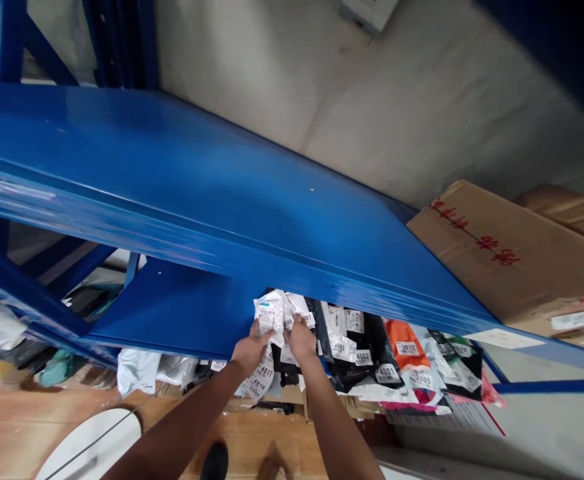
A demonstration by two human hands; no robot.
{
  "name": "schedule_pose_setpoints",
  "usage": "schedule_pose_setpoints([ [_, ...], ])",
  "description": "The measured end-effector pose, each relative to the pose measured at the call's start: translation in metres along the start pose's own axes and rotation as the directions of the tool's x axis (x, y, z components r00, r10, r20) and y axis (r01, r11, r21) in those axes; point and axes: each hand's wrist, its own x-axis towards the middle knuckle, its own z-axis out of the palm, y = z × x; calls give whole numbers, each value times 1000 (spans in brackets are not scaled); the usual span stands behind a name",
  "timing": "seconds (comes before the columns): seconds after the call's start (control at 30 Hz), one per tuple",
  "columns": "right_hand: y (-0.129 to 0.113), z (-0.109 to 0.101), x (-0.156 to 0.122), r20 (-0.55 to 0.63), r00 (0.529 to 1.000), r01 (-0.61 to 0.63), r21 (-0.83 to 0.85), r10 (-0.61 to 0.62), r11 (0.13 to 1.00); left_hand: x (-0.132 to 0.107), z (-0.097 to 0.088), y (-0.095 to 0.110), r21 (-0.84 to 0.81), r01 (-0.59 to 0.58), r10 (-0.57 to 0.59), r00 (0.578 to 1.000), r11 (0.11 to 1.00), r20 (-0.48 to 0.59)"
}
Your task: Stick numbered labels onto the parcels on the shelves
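On the lower blue shelf [182, 307], my left hand [250, 352] pinches the bottom edge of a white plastic mailing bag [271, 312] with a printed label. Close on its right, my right hand [302, 339] has its fingers curled on another white mailing bag [297, 304], whose number tag ends in 007. A tag ending in 008 shows between the two hands. Below my left hand hang white labels [259, 380] reading 4017 and 4018. To the right lie black mailing bags [369, 340] tagged 4002 and 4001, and a white one [339, 343] tagged 4003.
An upper blue shelf [252, 193] crosses just above my hands. A cardboard box [517, 253] with red writing sits at its right end. Farther right on the lower shelf is an orange bag [406, 343] tagged 3012. A round white stool top [92, 447] stands at lower left.
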Motion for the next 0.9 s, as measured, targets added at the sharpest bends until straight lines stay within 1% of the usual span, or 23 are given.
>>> schedule_pose_setpoints([
  [0.17,6,-4,6,-136,990,-26,40,32,999,-1,0,-1,-5,4,-4,1000,1000,14],
  [0.27,9,-3,9,-158,986,-44,87,57,995,-1,0,-2,-34,-3,3,1000,999,7],
  [0.33,10,-1,8,-165,984,-54,116,73,992,-3,-1,-4,-102,10,-10,1000,995,2],
  [0.4,9,1,6,-171,982,-60,140,84,988,-6,-3,-7,-232,37,-47,998,972,-37],
  [0.53,3,1,-3,-162,980,-83,183,113,980,-20,-4,-15,-475,91,-176,975,875,-137],
  [0.6,0,0,-12,-173,977,-89,199,125,976,-28,-3,-19,-586,90,-208,968,806,-138],
  [0.63,-1,-1,-18,-193,975,-65,236,112,970,-32,-3,-20,-649,81,-213,969,756,-128],
  [0.67,-2,0,-25,-214,973,-12,310,82,951,-36,-2,-20,-710,70,-212,971,701,-114],
  [0.7,-3,2,-33,-223,974,62,422,37,904,-39,-1,-20,-767,62,-213,972,638,-98],
  [0.73,-4,5,-41,-214,977,134,562,-14,816,-42,0,-20,-822,57,-217,973,566,-82],
  [0.77,-6,9,-50,-186,980,180,706,-67,685,-45,0,-18,-868,53,-223,973,494,-67],
  [0.8,-7,13,-59,-140,983,180,827,-115,532,-46,0,-17,-904,50,-230,972,425,-54],
  [0.83,-8,18,-68,-80,985,135,908,-152,396,-48,-1,-15,-931,46,-236,971,363,-45],
  [0.87,-10,21,-75,-23,985,72,955,-172,289,-49,-2,-14,-950,39,-241,970,309,-39],
  [0.9,-11,24,-82,27,985,10,977,-173,211,-49,-4,-12,-964,31,-243,969,264,-36],
])
